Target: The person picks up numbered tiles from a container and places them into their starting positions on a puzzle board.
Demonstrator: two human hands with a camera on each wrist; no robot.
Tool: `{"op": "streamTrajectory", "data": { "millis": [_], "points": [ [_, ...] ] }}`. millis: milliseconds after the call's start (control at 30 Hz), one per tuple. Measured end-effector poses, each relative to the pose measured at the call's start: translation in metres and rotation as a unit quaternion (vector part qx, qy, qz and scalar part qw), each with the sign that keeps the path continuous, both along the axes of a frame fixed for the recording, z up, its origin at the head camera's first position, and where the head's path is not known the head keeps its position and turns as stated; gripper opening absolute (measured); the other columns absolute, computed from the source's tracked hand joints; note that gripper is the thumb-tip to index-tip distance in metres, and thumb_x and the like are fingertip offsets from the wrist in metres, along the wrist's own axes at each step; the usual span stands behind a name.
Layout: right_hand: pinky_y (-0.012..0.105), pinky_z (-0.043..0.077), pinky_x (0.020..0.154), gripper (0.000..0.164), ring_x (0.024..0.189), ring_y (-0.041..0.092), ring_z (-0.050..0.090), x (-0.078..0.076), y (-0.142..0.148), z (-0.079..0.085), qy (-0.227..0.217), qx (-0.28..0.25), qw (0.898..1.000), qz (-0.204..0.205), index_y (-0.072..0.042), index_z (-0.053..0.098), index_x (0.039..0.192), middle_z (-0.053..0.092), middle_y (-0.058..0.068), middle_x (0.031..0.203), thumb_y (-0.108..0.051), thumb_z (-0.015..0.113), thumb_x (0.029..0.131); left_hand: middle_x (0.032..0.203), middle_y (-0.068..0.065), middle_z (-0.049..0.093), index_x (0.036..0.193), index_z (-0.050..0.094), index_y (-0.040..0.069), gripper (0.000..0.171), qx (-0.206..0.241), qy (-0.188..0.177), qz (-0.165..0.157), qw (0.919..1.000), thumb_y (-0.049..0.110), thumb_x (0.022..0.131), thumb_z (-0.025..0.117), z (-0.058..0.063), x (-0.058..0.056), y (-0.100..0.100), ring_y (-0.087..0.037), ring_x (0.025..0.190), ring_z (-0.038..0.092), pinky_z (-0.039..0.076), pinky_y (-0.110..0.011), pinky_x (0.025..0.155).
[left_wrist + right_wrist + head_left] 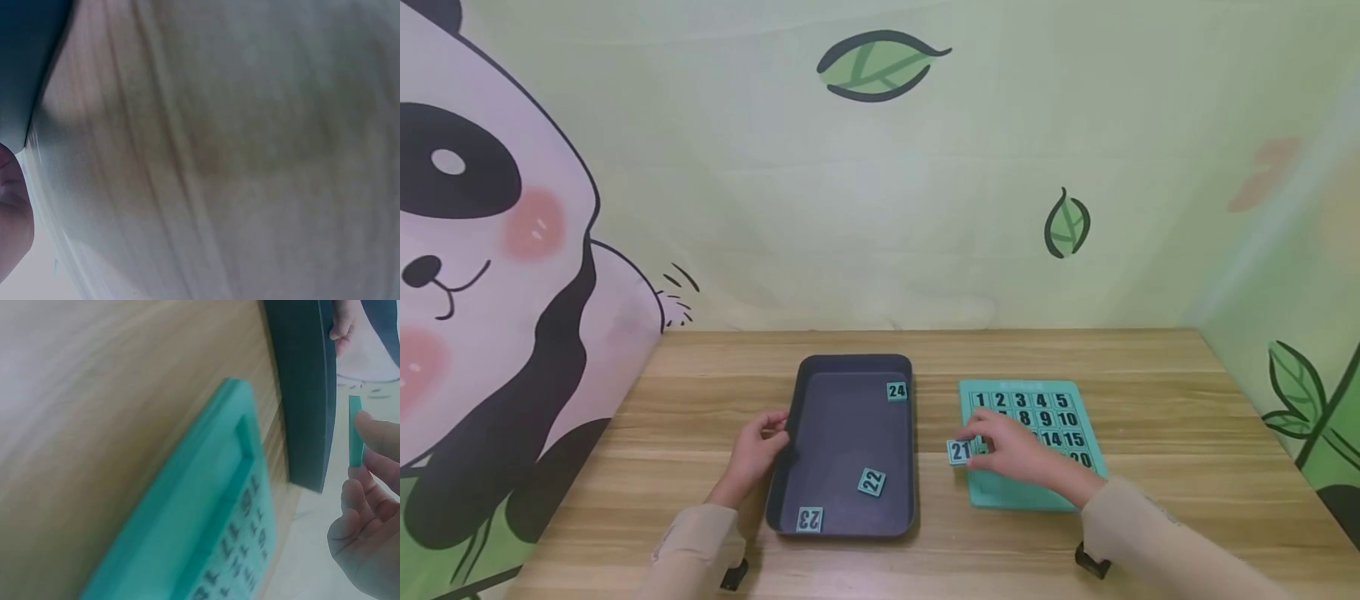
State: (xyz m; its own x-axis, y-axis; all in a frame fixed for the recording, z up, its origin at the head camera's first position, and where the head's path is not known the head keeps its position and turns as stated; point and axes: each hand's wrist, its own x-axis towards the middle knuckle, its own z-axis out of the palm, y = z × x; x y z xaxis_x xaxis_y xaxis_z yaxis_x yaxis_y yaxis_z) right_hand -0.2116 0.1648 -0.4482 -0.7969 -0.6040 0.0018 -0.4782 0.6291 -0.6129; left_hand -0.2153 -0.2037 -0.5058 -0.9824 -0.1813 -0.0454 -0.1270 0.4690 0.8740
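Observation:
In the head view, my right hand (1011,450) pinches a square teal number tile marked 21 (959,452) between thumb and fingers. The tile is just off the left side of the teal number board (1022,492). Seen from the right wrist, the tile (355,431) is edge-on and above the board (181,519), whose bottom row has an open slot. On the dark tray's left rim (782,467), my left hand (758,454) holds on with bent fingers. Inside the tray lie tiles 24 (897,391), 22 (872,482) and an upside-down 23 (809,519).
A wood-grain table (715,367) bears the tray on the left and the board on the right, with a gap between them. Behind it hangs a printed backdrop (760,208) with leaves and a panda, wrapping round both sides.

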Motion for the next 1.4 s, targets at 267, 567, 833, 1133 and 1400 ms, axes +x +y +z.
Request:
{"op": "streamTrajectory", "data": {
  "millis": [267, 567, 833, 1133, 1400],
  "points": [
    [0.019, 0.039, 0.052, 0.030, 0.058, 0.006, 0.041, 0.007, 0.024, -0.013, -0.004, -0.001, 1.000, -0.029, -0.007, 0.063, 0.102, 0.054, 0.000, 0.092, -0.014, 0.068, 0.073, 0.100, -0.018, 0.056, 0.112, 0.054, -0.005, 0.035, -0.001, 0.004, 0.001, 1.0000, 0.000, 0.078, 0.053, -0.001, 0.000, 0.000, -0.025, 0.091, 0.055, 0.049, -0.030, 0.076],
    [0.018, 0.038, 0.054, 0.031, 0.063, 0.004, 0.041, 0.014, 0.036, -0.029, 0.014, 0.040, 0.998, -0.052, -0.012, 0.064, 0.100, 0.052, -0.004, 0.092, -0.018, 0.069, 0.071, 0.102, -0.017, 0.055, 0.114, 0.054, -0.003, 0.035, 0.004, -0.007, 0.007, 0.9999, 0.001, 0.079, 0.053, -0.001, -0.001, 0.001, -0.026, 0.095, 0.054, 0.048, -0.032, 0.079],
    [0.018, 0.038, 0.058, 0.030, 0.068, 0.005, 0.043, 0.017, 0.036, -0.040, 0.040, 0.047, 0.997, -0.044, -0.010, 0.064, 0.097, 0.053, -0.003, 0.091, -0.016, 0.069, 0.069, 0.101, -0.016, 0.055, 0.113, 0.054, -0.002, 0.035, 0.003, -0.008, 0.010, 0.9999, 0.002, 0.078, 0.054, -0.003, -0.001, 0.000, -0.026, 0.094, 0.054, 0.048, -0.032, 0.077],
    [0.023, 0.045, 0.069, 0.031, 0.081, 0.010, 0.051, 0.017, 0.035, -0.043, 0.033, 0.054, 0.997, -0.047, -0.011, 0.064, 0.097, 0.053, -0.005, 0.092, -0.021, 0.071, 0.068, 0.101, -0.016, 0.055, 0.114, 0.054, -0.002, 0.035, 0.002, -0.008, 0.004, 1.0000, 0.002, 0.079, 0.053, -0.005, -0.002, -0.002, -0.025, 0.093, 0.054, 0.048, -0.030, 0.076],
    [0.021, 0.042, 0.065, 0.035, 0.077, 0.008, 0.048, 0.018, 0.034, -0.044, 0.021, 0.063, 0.997, -0.046, -0.011, 0.063, 0.101, 0.052, -0.005, 0.090, -0.023, 0.070, 0.069, 0.103, -0.016, 0.055, 0.115, 0.054, -0.001, 0.036, 0.002, -0.012, 0.005, 0.9999, 0.004, 0.080, 0.053, -0.002, -0.001, -0.001, -0.025, 0.095, 0.054, 0.048, -0.032, 0.079]
  ]
}}
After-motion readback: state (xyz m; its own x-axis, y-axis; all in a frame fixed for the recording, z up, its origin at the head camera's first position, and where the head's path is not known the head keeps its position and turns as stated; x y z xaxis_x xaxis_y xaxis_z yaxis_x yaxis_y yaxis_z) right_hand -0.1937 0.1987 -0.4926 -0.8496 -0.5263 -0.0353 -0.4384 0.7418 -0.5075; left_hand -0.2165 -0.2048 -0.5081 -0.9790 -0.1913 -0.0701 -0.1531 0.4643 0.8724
